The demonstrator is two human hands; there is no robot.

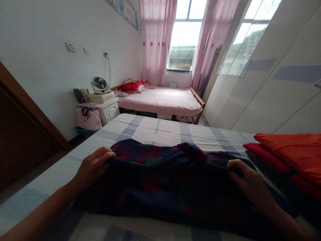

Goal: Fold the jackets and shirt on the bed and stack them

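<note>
A dark navy garment (160, 180) with red and green patterned patches is spread across the bed in front of me; I cannot tell its exact kind. My left hand (96, 164) pinches its upper edge at the left. Toward the other end, my right hand (244, 179) grips the same edge with fingers curled over the cloth. Between my hands the fabric's far edge is raised and wavy, and its lower part is in deep shadow. Beneath it shows the white bed sheet (155, 130) with blue-grey stripes.
Folded clothes lie at the right, an orange one (291, 150) above a red one (268, 159). Beyond stand a pink-covered bed (163, 98), a white nightstand (110, 110) with a fan (100, 84), and a pink bag (88, 118). White wardrobes (271, 97) line the right side.
</note>
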